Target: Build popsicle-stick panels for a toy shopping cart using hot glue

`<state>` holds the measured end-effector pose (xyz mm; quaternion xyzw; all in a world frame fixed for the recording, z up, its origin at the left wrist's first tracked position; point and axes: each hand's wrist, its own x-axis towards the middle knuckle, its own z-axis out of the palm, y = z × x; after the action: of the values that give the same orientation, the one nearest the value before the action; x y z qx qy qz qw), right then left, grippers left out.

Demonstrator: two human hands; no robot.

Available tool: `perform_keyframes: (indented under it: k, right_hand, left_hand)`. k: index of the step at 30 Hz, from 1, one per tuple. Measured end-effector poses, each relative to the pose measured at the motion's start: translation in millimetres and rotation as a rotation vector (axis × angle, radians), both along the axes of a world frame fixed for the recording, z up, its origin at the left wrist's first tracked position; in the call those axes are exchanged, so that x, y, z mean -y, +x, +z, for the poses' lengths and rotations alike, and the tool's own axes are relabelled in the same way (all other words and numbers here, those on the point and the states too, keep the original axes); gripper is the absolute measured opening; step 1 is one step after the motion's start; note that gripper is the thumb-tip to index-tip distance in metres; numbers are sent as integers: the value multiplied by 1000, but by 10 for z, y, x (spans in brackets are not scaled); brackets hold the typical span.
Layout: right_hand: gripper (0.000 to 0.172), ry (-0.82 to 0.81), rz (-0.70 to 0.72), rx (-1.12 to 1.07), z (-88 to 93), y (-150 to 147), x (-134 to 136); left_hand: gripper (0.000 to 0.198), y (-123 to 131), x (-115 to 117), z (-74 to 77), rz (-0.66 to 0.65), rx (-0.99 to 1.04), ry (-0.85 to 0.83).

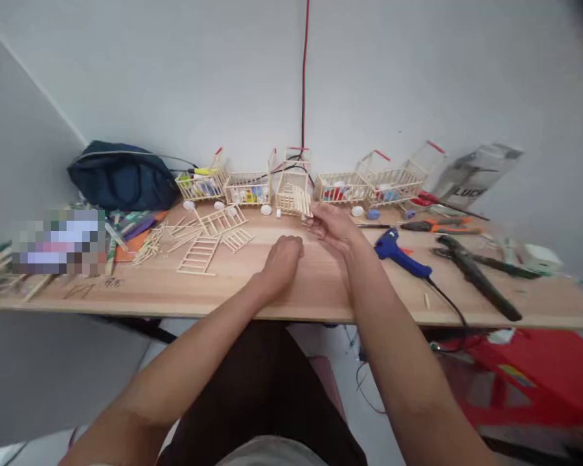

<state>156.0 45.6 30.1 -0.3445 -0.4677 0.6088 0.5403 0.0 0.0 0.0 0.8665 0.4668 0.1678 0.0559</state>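
My right hand [334, 226] is pinched at the edge of a small slatted panel of thin wooden sticks [298, 199]. The panel is tilted in front of the middle miniature shopping cart [296, 169], and partly covers it. My left hand [282, 260] rests closed on the table, nearer to me; whatever its curled fingers may hold is hidden. Left of it lie ladder-like stick frames, one flat [199, 255] and one propped up [222, 221], along with a smaller grid piece [238, 239].
Stick carts with red handles line the wall, including a left cart [201, 184] and a right cart [396, 184]. A blue glue gun [402, 259], pliers [434, 225] and a black tool [480, 278] lie right. Loose sticks [150, 244] and a dark blue bag [121, 176] are left.
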Motion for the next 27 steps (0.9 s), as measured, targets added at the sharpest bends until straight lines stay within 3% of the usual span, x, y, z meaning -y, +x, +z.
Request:
perform_keyframes:
  k: [5,8,12,15,17,20,23,27]
  right_hand:
    - [45,-16,-8,19,-13,-10,-25]
    - [43,-33,-23,28,-27,-14,-35]
    - [40,-63,-26,61,-61,-32,-47]
    - [40,-80,-24,89,-80,-47,-51]
    - [39,-85,-26,102,-82,-50,-50]
    - [38,-87,-31,116,-72,-51,-47]
    - [39,-90,-35,126,-64,-58,-42]
    - [42,-92,-32,131,-67,-68,-35]
  left_hand:
    - [19,-22,28,31,-25,-22,3]
    - [16,-185,112,42,-71,90,-50]
    - [9,-577,243,81,10,572,-250]
    - [18,-877,319,109,58,999,-533]
    - [20,-1006,345,118,106,1117,-617]
    - [20,-1026,310,113,186,1007,-559]
    - [16,-857,175,86,211,742,-365]
    - [27,-566,6,45,94,351,-75]
